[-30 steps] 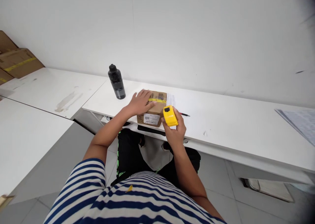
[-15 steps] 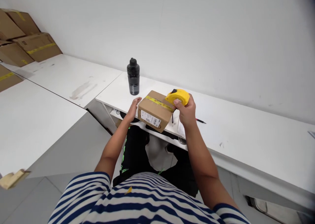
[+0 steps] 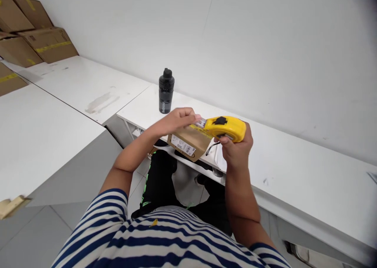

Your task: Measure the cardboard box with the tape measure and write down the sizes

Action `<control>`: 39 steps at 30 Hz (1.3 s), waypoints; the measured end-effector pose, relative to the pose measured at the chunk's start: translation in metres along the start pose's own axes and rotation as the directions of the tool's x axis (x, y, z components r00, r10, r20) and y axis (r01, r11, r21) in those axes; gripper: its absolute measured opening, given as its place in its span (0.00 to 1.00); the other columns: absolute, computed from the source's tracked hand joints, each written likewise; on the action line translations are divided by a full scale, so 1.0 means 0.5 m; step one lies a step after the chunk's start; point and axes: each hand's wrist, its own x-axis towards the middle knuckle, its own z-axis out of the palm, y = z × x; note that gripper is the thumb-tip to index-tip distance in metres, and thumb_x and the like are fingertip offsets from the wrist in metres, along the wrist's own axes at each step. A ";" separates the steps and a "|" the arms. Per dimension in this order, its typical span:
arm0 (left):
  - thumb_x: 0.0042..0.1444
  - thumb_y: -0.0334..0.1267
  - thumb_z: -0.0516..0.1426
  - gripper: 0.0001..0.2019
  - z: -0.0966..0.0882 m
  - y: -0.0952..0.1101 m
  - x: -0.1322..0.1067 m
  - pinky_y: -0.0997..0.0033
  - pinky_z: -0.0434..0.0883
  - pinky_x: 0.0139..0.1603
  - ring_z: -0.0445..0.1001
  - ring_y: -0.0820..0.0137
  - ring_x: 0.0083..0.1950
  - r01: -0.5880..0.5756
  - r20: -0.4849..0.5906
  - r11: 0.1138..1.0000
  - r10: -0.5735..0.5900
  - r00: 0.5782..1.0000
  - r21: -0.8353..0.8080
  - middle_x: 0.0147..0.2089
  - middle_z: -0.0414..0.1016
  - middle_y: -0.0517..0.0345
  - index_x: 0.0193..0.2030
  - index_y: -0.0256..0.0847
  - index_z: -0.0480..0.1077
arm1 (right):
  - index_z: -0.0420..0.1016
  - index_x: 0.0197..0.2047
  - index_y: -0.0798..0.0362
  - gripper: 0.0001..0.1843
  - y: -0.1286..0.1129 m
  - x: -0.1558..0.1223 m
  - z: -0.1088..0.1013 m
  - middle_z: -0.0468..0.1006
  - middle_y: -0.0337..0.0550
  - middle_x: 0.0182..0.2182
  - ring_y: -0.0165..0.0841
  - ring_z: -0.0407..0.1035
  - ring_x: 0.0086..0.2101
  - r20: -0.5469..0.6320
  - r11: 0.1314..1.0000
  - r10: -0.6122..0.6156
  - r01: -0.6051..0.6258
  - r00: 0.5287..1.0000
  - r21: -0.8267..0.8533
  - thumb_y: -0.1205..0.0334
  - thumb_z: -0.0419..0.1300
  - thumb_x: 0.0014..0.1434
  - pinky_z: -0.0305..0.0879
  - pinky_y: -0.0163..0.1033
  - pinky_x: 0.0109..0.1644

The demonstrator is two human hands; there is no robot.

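My right hand (image 3: 237, 148) is closed around a yellow tape measure (image 3: 225, 128), held above the right end of a small cardboard box (image 3: 188, 144). At the front of its case a short piece of the metal blade shows, and my left hand (image 3: 181, 119) pinches that end between thumb and fingers. The box rests near the front edge of the white table, with yellow tape along its top and a white label on its near side. My left hand hides part of the box top.
A dark water bottle (image 3: 166, 91) stands behind the box near the wall. Paper (image 3: 220, 158) and a black strap (image 3: 211, 147) lie right of the box. Taped cardboard boxes (image 3: 48, 44) are stacked at the far left. A shelf runs under the white table (image 3: 294, 166).
My left hand has left the box's left side and come across its top to the tape measure's blade end. The tape measure has moved right and turned in my right hand.
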 end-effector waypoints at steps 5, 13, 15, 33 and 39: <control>0.59 0.48 0.58 0.16 -0.107 -0.094 0.047 0.67 0.66 0.37 0.64 0.73 0.29 0.103 -0.158 0.993 -0.094 0.983 0.055 0.25 0.64 0.60 0.25 0.42 0.64 | 0.74 0.50 0.51 0.32 0.011 -0.057 -0.098 0.80 0.45 0.44 0.37 0.77 0.39 -0.131 0.984 0.177 -0.174 0.975 0.031 0.46 0.77 0.46 0.76 0.46 0.43; 0.55 0.62 0.59 0.24 -0.069 -0.195 0.090 0.67 0.67 0.35 0.74 0.65 0.36 0.382 -0.078 0.890 -0.375 0.924 0.250 0.36 0.76 0.54 0.36 0.40 0.71 | 0.70 0.50 0.50 0.31 0.042 -0.083 -0.074 0.77 0.37 0.38 0.31 0.71 0.34 -0.097 0.924 0.359 -0.368 0.928 -0.103 0.44 0.74 0.50 0.73 0.39 0.36; 0.56 0.63 0.57 0.24 -0.056 -0.201 0.089 0.68 0.68 0.36 0.74 0.65 0.38 0.391 -0.055 0.904 -0.388 0.920 0.175 0.37 0.76 0.54 0.38 0.41 0.69 | 0.69 0.48 0.49 0.29 0.048 -0.075 -0.061 0.76 0.35 0.36 0.30 0.69 0.31 -0.097 0.925 0.361 -0.369 0.928 -0.090 0.42 0.72 0.52 0.71 0.37 0.32; 0.68 0.63 0.43 0.26 0.130 -0.029 -0.122 0.64 0.67 0.40 0.69 0.66 0.36 0.025 -0.165 0.931 0.038 0.986 0.365 0.34 0.71 0.57 0.40 0.44 0.69 | 0.70 0.64 0.41 0.31 -0.060 -0.168 -0.010 0.77 0.51 0.60 0.45 0.73 0.60 0.225 0.871 -0.279 0.344 0.934 -0.350 0.50 0.69 0.60 0.72 0.59 0.63; 0.72 0.57 0.38 0.28 0.164 -0.261 -0.329 0.61 0.74 0.43 0.75 0.62 0.41 0.736 -0.363 0.654 -0.652 0.666 0.174 0.33 0.74 0.54 0.40 0.41 0.73 | 0.79 0.56 0.47 0.29 -0.008 -0.522 -0.164 0.84 0.51 0.52 0.49 0.79 0.52 -0.239 0.831 0.170 -0.269 0.956 -0.486 0.48 0.73 0.53 0.77 0.58 0.58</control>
